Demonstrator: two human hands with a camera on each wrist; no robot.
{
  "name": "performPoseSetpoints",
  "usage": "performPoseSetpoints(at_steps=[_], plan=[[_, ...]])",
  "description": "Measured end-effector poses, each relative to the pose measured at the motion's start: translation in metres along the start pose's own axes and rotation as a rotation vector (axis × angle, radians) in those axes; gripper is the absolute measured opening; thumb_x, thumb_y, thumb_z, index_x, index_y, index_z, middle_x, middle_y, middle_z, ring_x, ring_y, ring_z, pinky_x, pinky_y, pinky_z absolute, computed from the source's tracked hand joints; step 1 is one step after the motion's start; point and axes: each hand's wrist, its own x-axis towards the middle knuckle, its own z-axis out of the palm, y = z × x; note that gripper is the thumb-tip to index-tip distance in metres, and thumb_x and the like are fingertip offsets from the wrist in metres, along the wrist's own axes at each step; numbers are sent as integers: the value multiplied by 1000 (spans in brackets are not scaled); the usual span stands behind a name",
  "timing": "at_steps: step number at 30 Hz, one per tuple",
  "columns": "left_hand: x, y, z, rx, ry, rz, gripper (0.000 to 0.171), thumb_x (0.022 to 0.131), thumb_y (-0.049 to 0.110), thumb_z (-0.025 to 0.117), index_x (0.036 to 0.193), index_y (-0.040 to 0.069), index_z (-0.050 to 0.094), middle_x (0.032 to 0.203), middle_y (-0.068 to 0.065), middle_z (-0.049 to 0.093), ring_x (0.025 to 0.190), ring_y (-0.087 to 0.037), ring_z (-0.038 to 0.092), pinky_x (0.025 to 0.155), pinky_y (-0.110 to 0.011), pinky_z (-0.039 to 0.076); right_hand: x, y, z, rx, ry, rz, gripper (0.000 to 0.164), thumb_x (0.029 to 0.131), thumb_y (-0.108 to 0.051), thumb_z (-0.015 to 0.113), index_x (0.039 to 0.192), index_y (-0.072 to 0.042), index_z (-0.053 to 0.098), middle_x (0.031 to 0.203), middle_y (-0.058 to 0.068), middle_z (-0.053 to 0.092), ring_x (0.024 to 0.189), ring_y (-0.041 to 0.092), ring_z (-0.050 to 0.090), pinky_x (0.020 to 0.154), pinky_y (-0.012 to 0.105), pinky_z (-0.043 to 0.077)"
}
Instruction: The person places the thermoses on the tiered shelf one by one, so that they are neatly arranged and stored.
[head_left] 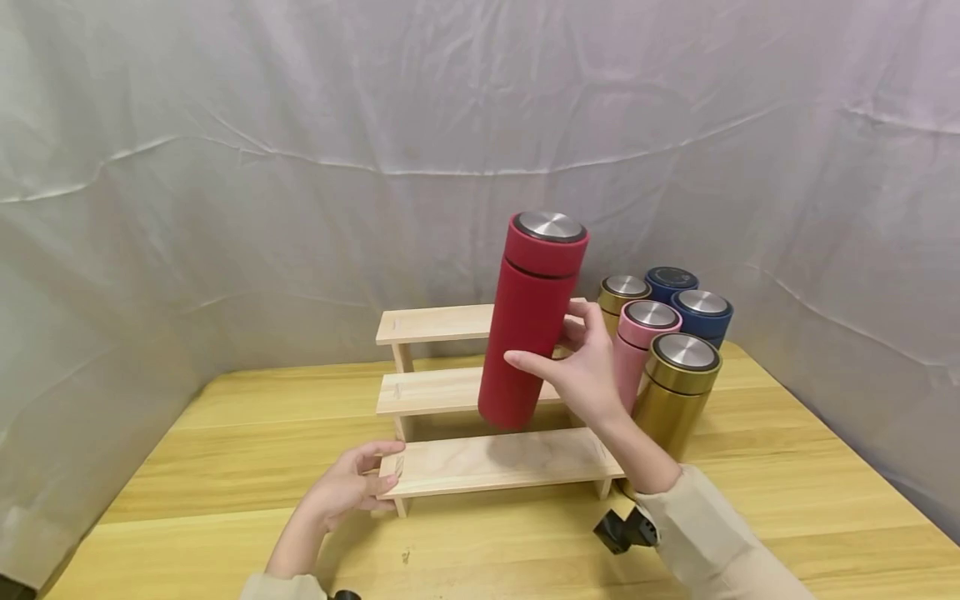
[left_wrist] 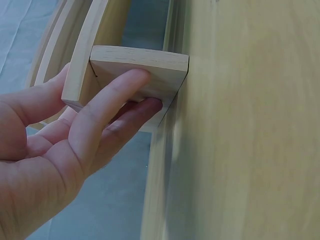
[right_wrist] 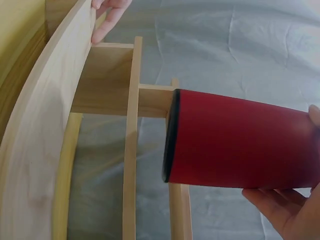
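A red thermos bottle [head_left: 528,325] with a silver-topped lid is held in the air by my right hand [head_left: 588,367], slightly tilted, over the three-step wooden shelf [head_left: 495,462]. In the right wrist view, the dark base of the bottle [right_wrist: 240,140] points toward the steps, apart from the wood. My left hand [head_left: 352,483] grips the left end of the lowest step. In the left wrist view its thumb lies on the board while other fingers [left_wrist: 135,112] touch the side panel [left_wrist: 145,62] beneath it.
To the shelf's right, several upright bottles stand close together: a gold one [head_left: 671,408] in front, a pink one [head_left: 633,354], another gold one [head_left: 625,287] and two blue ones [head_left: 705,312]. Grey cloth [head_left: 300,208] hangs behind the wooden table [head_left: 247,450].
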Motion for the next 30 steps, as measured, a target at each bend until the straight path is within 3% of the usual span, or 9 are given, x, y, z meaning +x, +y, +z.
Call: performPoseSetpoints(at_steps=[8, 16, 23, 30], plan=[[0, 0, -1, 6, 0, -5, 54, 86, 2, 55, 129, -15, 26, 127, -41, 21, 91, -29, 56, 76, -47, 50, 13, -7, 18, 43, 4, -28, 59, 63, 1, 78, 107, 1, 39, 92, 16, 61, 76, 20, 60, 67, 30, 54], [0, 0, 0, 11, 5, -2, 54, 86, 2, 56, 128, -15, 28, 129, -41, 16, 95, -31, 53, 76, -47, 50, 31, -11, 31, 64, 15, -79, 58, 67, -3, 77, 111, -1, 40, 98, 11, 59, 85, 19, 58, 69, 33, 53], [1, 0, 0, 8, 8, -7, 54, 86, 2, 55, 129, -15, 27, 125, -40, 25, 90, -29, 56, 76, -47, 50, 48, -6, 44, 112, 40, -110, 60, 67, -3, 77, 115, -4, 40, 97, 12, 61, 84, 21, 59, 68, 34, 53], [0, -1, -1, 15, 1, 1, 53, 86, 2, 55, 129, -14, 28, 130, -41, 15, 95, -32, 54, 76, -47, 50, 60, -8, 53, 61, 47, -101, 62, 69, -7, 77, 118, -2, 39, 101, 14, 60, 88, 21, 57, 73, 34, 52]])
